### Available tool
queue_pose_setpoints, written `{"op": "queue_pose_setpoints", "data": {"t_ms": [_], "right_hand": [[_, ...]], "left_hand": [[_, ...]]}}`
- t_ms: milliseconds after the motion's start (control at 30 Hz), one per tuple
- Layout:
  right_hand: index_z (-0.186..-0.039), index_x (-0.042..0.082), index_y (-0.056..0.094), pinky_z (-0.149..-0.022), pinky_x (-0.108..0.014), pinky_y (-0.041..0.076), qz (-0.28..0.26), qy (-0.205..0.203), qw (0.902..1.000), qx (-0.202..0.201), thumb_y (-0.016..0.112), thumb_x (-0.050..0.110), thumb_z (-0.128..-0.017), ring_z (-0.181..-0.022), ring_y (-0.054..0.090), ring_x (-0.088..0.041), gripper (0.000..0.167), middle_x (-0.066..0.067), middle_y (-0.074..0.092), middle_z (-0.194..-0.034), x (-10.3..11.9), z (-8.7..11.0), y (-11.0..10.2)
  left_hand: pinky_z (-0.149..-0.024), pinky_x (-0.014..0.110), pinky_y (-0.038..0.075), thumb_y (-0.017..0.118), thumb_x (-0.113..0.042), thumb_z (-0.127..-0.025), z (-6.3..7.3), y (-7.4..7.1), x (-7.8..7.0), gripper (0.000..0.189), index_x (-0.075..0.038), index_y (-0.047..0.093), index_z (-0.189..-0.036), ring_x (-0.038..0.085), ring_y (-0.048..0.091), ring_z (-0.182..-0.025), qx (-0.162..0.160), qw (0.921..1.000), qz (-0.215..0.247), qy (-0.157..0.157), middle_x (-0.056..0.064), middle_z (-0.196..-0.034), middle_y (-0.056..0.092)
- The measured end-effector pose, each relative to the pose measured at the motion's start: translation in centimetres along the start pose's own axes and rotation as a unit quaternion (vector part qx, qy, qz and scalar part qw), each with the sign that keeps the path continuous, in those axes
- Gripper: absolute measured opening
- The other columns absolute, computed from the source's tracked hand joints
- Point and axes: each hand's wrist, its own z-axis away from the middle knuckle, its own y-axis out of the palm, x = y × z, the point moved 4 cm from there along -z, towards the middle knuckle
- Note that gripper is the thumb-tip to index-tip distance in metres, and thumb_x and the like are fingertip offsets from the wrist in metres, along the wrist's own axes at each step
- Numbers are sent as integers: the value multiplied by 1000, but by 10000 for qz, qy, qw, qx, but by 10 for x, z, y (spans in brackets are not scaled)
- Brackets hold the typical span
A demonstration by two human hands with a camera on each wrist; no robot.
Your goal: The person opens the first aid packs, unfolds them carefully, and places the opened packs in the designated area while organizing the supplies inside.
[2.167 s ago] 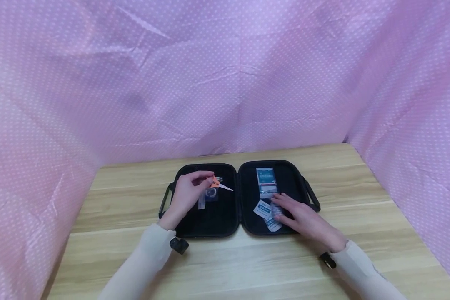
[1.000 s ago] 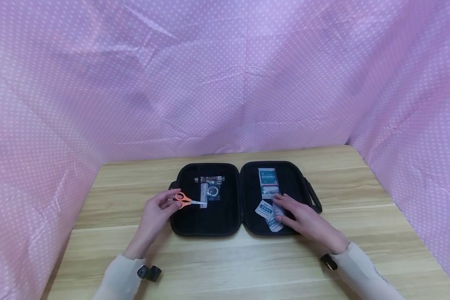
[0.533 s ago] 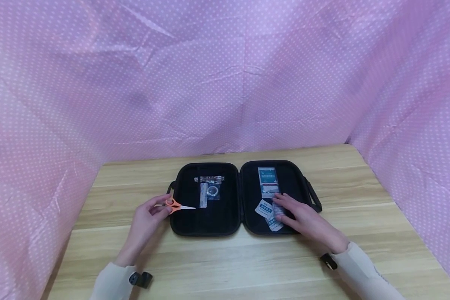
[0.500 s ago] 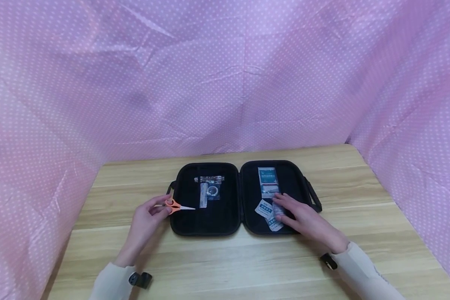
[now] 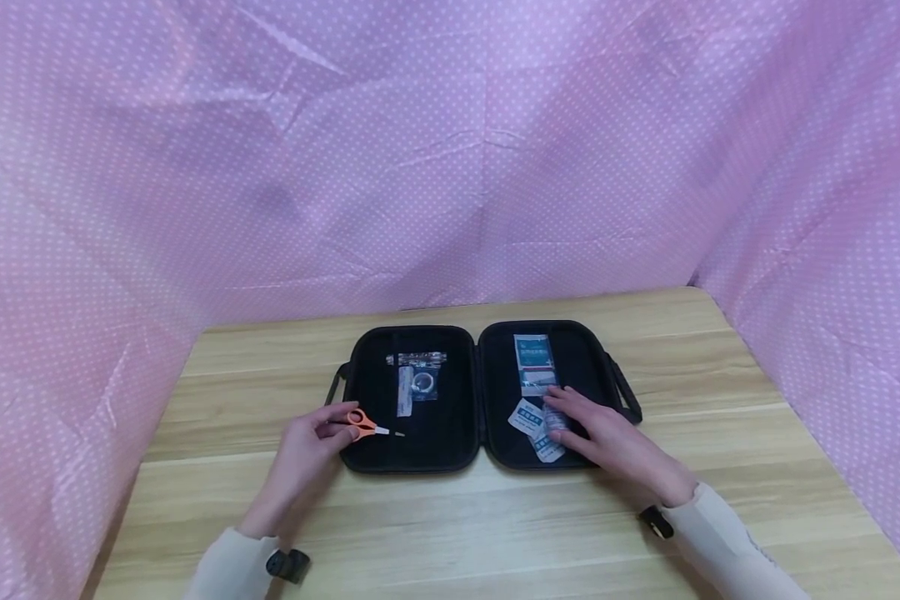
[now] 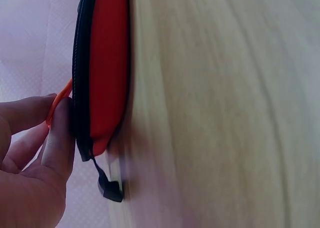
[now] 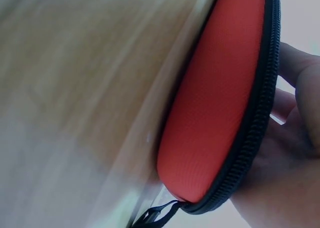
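Note:
In the head view, my left hand [image 5: 303, 446] pinches the orange handles of small scissors [image 5: 362, 424] at the left edge of an unfolded black-lined zip case [image 5: 442, 433]. The blades point right, over the case's left half. My right hand [image 5: 603, 433] rests over the right half, thumb and fingers spread at a pale wrapped item [image 5: 553, 417], mostly hidden beneath them. Beside it lie a small white-and-blue packet [image 5: 526, 417] and another such packet [image 5: 548, 447]. The left wrist view shows the orange handle [image 6: 61, 101] between fingertips, beyond the case's red side [image 6: 109, 63].
Farther back in the left half lie a shiny reddish tube [image 5: 420, 359], a white strip [image 5: 405, 393] and a clear packet with a white ring [image 5: 423, 383]. A teal packet [image 5: 534, 354] lies in the right half. Pink dotted cloth [image 5: 450, 167] surrounds the wooden table [image 5: 450, 533].
My left hand has carried the scissors from over the back of the left half to its front left, then slightly right and nearer me. The right hand has stayed in place.

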Motion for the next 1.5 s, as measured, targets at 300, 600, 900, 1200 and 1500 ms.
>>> {"op": "queue_pose_setpoints", "data": {"t_ms": [300,600,900,1200,1500], "right_hand": [[-148,5,56,-113,-62,37,-53,93,9999,64,67,31,-103,-147,38,-43,54,-19,46,-158,-2,-1,2],[-150,8,55,-114,-63,35,-140,218,9996,91,65,34,-104,-149,36,-42,54,-17,44,-160,-3,0,2],[-149,6,56,-113,-61,37,-36,119,9999,54,67,30,-102,-147,38,-43,54,-17,46,-158,-3,-1,2],[-150,7,55,-114,-60,37,-154,136,9997,93,65,33,-104,-146,41,-39,54,-14,45,-160,-2,1,5],[-150,7,55,-113,-59,39,-165,179,9997,103,64,34,-104,-145,43,-37,54,-13,45,-160,-3,1,4]], "left_hand": [[-76,20,56,71,0,-95,-1,11,-5,39,4,67,-133,16,74,-93,409,9968,-622,278,13,-111,76],[-70,35,52,76,-1,-90,1,19,-23,37,2,72,-126,14,57,-75,369,9520,-2746,1304,16,-110,73],[-74,42,54,81,-4,-87,-2,33,-23,32,4,76,-117,23,65,-84,482,9395,-3102,1374,16,-103,71],[-83,49,56,74,-7,-92,-3,41,-27,26,4,77,-115,30,70,-97,588,9438,-3034,1170,17,-106,74],[-72,32,57,77,-7,-91,1,40,-27,31,2,75,-121,13,68,-82,702,9664,-2359,746,16,-111,72]]}}
